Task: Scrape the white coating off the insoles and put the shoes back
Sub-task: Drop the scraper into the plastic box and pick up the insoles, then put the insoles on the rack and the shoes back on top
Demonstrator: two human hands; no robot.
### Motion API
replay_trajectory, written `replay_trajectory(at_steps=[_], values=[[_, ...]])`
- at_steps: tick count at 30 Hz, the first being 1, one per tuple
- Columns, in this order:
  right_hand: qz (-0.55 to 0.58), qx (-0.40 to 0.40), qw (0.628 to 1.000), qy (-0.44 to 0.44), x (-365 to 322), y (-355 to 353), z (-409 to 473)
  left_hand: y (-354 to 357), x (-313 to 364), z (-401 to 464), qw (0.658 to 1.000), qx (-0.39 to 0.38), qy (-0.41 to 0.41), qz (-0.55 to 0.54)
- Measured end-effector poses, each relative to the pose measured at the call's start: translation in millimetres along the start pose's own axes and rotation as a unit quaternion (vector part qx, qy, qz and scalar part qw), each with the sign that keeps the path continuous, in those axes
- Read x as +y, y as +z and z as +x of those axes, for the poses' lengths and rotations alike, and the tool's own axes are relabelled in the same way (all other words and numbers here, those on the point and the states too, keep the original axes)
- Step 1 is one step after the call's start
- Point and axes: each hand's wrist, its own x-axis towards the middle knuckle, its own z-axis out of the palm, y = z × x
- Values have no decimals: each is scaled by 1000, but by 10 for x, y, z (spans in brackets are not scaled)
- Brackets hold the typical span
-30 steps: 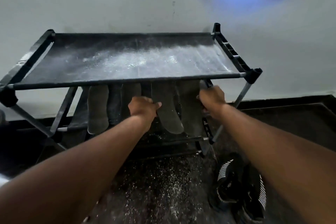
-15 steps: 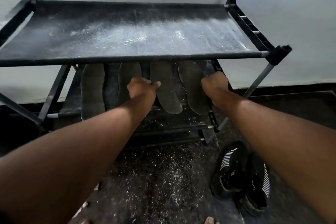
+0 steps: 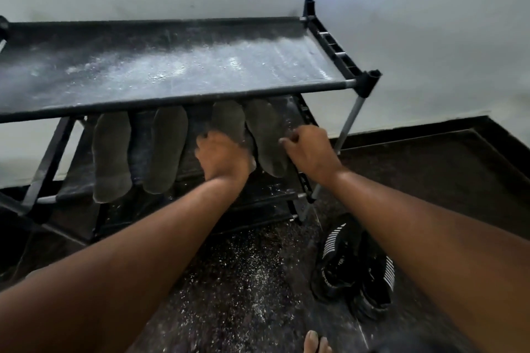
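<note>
Several grey insoles lie side by side on the middle shelf of a black shoe rack [image 3: 348,84]. My left hand [image 3: 222,157] covers the lower half of the third insole [image 3: 229,120], fingers bent over it; the hand is blurred. My right hand [image 3: 311,152] is curled at the right edge of the rightmost insole [image 3: 265,135], thumb and forefinger on it. The two left insoles [image 3: 110,152] lie untouched. A pair of black shoes with white stripes [image 3: 355,269] stands on the floor, below my right forearm.
White powder dusts the rack's top shelf [image 3: 172,71] and the dark speckled floor [image 3: 252,275] in front of it. The rack stands against a white wall. Bare toes [image 3: 315,341] show at the bottom edge.
My left hand has moved right, from between the insoles onto the third one. My right hand has shifted from the rack's side onto the rightmost insole. The view has tilted down.
</note>
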Motion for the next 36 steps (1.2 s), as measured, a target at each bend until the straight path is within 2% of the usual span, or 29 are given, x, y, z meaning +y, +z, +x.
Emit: replay_trajectory(at_steps=[4, 9, 16, 18, 21, 24, 27, 29, 31, 34, 36], values=[[25, -47, 997, 48, 58, 2, -10, -15, -85, 155, 991, -26, -102, -76], [17, -42, 997, 62, 3, 57, 84, -2, -115, 252, 989, -45, -109, -93], [29, -21, 997, 61, 18, 109, 131, 30, -180, 318, 992, -58, -95, -56], [38, -2, 998, 51, 42, 88, 95, 35, -182, 235, 998, -36, -46, -27], [42, 51, 998, 9, 72, 0, -23, 3, -140, -21, 988, 27, 151, -29], [50, 76, 995, -45, 264, -129, -265, 37, -61, -365, 932, 8, 357, -58], [-37, 14, 993, -115, 553, -245, -664, 184, -46, -827, 860, -87, 502, -31], [-92, -39, 982, -161, 766, -269, -946, 408, -108, -1081, 827, -132, 546, 3], [-102, -73, 980, -152, 998, -232, -1167, 637, -207, -1216, 826, -173, 536, 23], [-114, -78, 988, -64, 1484, -150, -1427, 980, -324, -1322, 840, -238, 487, 11], [-127, -114, 985, -11, 1782, -115, -1575, 1203, -433, -1377, 834, -270, 480, 29]])
